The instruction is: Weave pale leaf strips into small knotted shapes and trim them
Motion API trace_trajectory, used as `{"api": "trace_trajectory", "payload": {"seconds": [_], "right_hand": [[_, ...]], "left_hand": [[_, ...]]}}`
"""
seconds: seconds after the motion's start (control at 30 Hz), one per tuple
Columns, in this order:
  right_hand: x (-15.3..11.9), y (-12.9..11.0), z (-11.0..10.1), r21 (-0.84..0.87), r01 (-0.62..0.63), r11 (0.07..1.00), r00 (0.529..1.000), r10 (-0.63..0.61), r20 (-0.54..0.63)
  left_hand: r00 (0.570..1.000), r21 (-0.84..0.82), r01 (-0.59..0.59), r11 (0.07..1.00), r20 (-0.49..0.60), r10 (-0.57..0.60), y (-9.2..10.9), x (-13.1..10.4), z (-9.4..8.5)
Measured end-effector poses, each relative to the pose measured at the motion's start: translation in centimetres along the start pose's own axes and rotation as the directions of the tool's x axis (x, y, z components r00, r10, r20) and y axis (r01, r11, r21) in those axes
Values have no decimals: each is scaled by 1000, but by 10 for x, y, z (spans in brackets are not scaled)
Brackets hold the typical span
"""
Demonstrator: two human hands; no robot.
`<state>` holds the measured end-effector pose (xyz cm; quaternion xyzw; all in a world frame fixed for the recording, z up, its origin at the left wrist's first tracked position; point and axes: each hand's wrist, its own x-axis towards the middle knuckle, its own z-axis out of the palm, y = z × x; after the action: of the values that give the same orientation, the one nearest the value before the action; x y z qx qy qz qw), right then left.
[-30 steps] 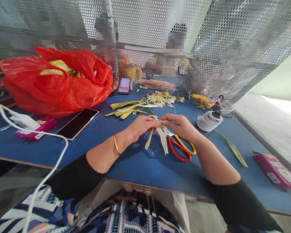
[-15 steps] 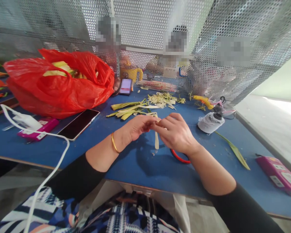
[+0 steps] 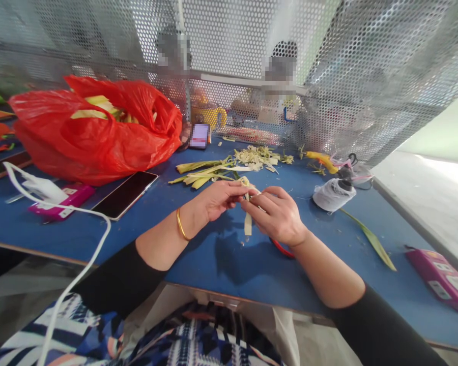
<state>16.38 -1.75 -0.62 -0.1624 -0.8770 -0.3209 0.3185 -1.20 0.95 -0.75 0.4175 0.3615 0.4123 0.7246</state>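
Note:
Over the blue table, my left hand (image 3: 222, 199) pinches a pale strip of leaf or husk (image 3: 248, 223), whose flat end hangs down below the fingers. Its upper part is looped above the fingertips. Close against it, my right hand (image 3: 278, 216) has its fingers bent and closed on the same strip; the exact grip is partly hidden. Under my right hand a red ring-shaped handle (image 3: 281, 249) shows in part. Beyond the hands lie yellow-green leaf strips (image 3: 200, 175) and a heap of pale trimmings (image 3: 257, 156).
A red plastic bag (image 3: 99, 137) of husks stands at left, beside a dark phone (image 3: 125, 194), a magenta box (image 3: 63, 201) and a white cable (image 3: 103, 231). At right are a white thread spool (image 3: 334, 194), a long leaf (image 3: 370, 239) and another magenta box (image 3: 440, 277). Perforated metal panels (image 3: 236, 46) rise behind.
My right hand has shifted slightly down, its fingers still at the strip. More of the looped top shows above the fingertips, and less of the red handle is visible.

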Motion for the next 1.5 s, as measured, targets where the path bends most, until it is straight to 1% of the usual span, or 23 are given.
{"api": "trace_trajectory", "payload": {"seconds": [0.2,0.33,0.4,0.43,0.47,0.5,0.53,0.57,0.6,0.63,0.67,0.7,0.77,0.83,0.93,1.0,1.1,1.17,1.2,1.27,1.33,1.4,1.5], "right_hand": [[3,-11,-5,76,57,996,996,-50,-80],[4,-13,-8,106,86,991,996,-81,-47],[3,-11,-8,124,10,992,1000,-9,-13],[2,-8,-7,129,-91,987,996,91,1],[1,-6,-6,132,-231,964,973,231,17],[1,-3,-5,140,-394,908,919,392,40],[1,0,-2,161,-554,817,832,548,81],[1,3,0,200,-687,699,726,671,149],[1,5,3,255,-782,568,621,742,252],[1,6,5,320,-841,437,536,759,370],[2,7,7,380,-871,312,474,738,480],[3,6,9,428,-880,207,439,699,564],[4,4,11,485,-870,83,419,644,640],[6,1,9,505,-861,67,422,647,634],[8,1,5,477,-870,124,435,647,626],[8,3,2,474,-871,129,444,619,648],[8,7,-1,508,-860,58,437,600,670],[8,10,0,526,-850,-18,393,643,657],[8,10,1,538,-839,-75,357,671,650],[8,10,3,568,-792,-226,269,705,656],[8,9,5,595,-708,-380,199,701,685],[8,7,7,617,-624,-479,169,688,706],[7,4,9,640,-556,-531,177,676,715]], "left_hand": [[998,19,-38,999,-44,39,3,-1,2],[998,-5,-31,1000,-63,31,3,-1,2],[996,-35,-22,999,-84,19,4,0,2],[995,-56,-10,998,-95,5,5,0,2],[995,-79,6,997,-102,-14,7,-1,2],[994,-103,25,994,-106,-36,8,-1,3],[992,-127,48,991,-108,-61,10,-2,4],[990,-148,68,987,-111,-85,11,-3,5],[988,-163,84,983,-116,-103,12,-4,6],[986,-171,89,981,-124,-111,13,-5,7],[985,-167,87,982,-132,-109,13,-6,8],[986,-148,79,986,-137,-99,12,-6,9],[988,-73,42,996,-145,-52,8,-7,10],[986,24,-3,1000,-165,7,4,-6,11],[970,156,-85,984,-212,118,-2,-4,12],[958,202,-131,971,-228,177,-3,-3,12],[966,179,-113,977,-212,150,0,-3,10],[983,120,-60,991,-168,79,2,-3,9],[989,91,-34,995,-139,46,3,-3,8],[997,62,8,998,-77,-3,3,-4,8],[1000,79,21,997,-22,-19,1,-4,9],[1000,135,4,991,29,-8,-2,-6,10],[995,238,-28,971,100,5,-5,-9,13]]}}
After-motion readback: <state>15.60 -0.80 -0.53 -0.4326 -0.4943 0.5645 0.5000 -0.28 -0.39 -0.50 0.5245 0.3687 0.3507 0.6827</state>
